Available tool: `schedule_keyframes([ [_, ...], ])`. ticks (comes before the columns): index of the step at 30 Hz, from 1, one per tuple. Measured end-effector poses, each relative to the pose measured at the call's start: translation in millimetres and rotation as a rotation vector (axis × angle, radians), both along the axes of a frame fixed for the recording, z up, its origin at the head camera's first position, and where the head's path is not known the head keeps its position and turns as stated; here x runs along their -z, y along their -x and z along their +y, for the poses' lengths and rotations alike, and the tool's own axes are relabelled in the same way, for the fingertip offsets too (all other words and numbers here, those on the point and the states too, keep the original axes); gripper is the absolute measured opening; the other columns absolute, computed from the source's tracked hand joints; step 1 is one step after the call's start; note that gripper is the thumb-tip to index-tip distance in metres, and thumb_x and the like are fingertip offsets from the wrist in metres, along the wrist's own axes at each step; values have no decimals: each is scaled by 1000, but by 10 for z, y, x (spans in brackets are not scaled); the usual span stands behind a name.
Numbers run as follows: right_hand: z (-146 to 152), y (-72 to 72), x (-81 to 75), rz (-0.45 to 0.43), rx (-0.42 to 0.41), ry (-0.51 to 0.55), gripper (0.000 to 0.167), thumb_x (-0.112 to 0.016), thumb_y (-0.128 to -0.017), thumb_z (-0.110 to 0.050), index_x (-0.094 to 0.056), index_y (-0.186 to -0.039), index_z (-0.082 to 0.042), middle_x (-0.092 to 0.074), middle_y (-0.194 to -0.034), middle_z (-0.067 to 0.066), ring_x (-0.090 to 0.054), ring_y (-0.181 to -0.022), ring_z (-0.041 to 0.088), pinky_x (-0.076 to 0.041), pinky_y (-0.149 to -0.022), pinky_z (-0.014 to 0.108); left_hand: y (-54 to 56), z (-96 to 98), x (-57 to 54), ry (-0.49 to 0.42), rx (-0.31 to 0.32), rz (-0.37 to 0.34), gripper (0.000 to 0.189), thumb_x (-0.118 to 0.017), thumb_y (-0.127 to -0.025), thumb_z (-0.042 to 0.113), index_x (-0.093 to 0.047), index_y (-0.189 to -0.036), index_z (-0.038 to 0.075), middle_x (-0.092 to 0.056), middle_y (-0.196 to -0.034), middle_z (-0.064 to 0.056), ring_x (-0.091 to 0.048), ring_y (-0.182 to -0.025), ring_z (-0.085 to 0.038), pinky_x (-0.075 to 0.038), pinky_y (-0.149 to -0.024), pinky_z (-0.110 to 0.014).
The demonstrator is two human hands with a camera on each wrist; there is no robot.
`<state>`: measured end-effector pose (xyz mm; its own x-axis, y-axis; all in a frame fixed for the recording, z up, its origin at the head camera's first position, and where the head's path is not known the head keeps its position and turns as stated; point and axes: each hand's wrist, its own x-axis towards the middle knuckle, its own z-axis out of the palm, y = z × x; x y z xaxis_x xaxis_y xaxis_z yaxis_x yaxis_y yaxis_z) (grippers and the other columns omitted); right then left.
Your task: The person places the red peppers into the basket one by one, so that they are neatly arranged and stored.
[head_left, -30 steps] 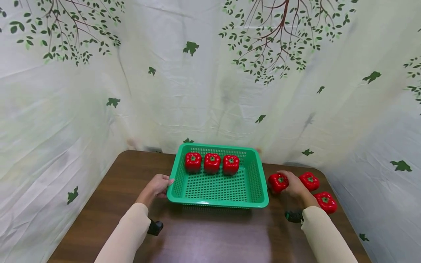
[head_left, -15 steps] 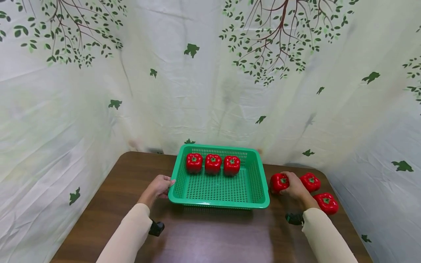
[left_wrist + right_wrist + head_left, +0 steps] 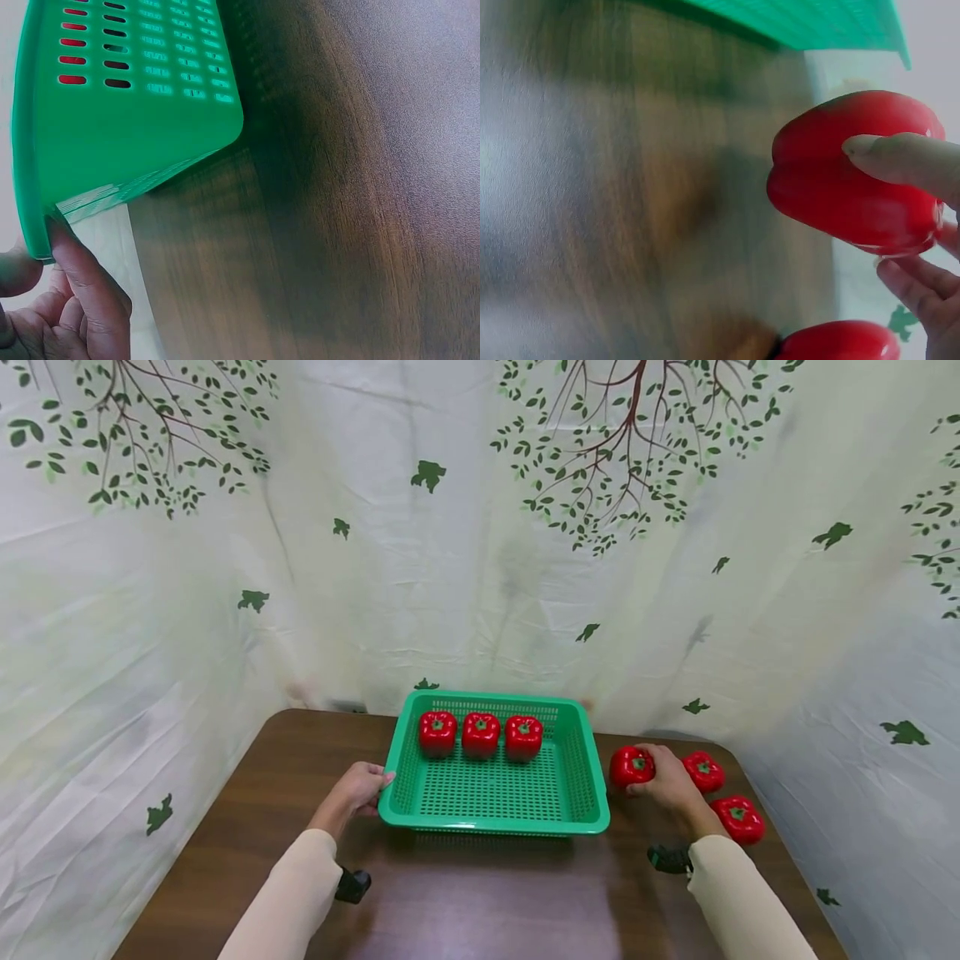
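Observation:
In the head view my left hand (image 3: 362,787) holds the left edge of a green slotted plastic basket (image 3: 495,825). The left wrist view shows thumb and fingers (image 3: 90,281) pinching the rim near a corner. Three red bell peppers stand in a row along the basket's back: a left one (image 3: 438,733), a middle one (image 3: 481,735) and a right one (image 3: 522,738). Right of the basket, my right hand (image 3: 666,779) grips another red bell pepper (image 3: 632,768), with the thumb (image 3: 900,157) across its side in the right wrist view. It appears slightly above the tabletop.
Two more red bell peppers lie beyond the right hand, one farther back (image 3: 703,772) and one nearer (image 3: 738,819), by the right edge of the brown wooden table (image 3: 495,902). A pale leaf-printed curtain (image 3: 480,568) surrounds the table's back and sides.
The right hand's hold on the bell pepper has shifted, and the pepper has risen a little. My left hand stays on the basket rim. The whole head view has shifted slightly.

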<state>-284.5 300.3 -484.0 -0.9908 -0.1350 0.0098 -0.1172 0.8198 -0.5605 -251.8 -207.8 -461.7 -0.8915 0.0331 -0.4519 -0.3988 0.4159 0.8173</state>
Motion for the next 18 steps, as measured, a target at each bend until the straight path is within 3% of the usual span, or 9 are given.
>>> schedule_keyframes([
  [11,-30,-88,-243,58,46,36,78,-83,-75,-20,-41,-138,-1,-42,-134,25,-42,-118,44,-48,-86,59,-11,-24,-12,-38,11,8,39,-45,-103,18,-48,-124,-15,-60,-91,-15,-61,-73,-19,-55,-66,-32],
  [18,-26,-198,-473,46,86,64,77,-80,-78,-24,-39,-139,2,-41,-136,27,-40,-120,46,-46,-89,60,10,-23,3,-40,19,-1,37,-45,-103,17,-48,-124,-14,-60,-91,-14,-61,-73,-19,-55,-66,-32],
])
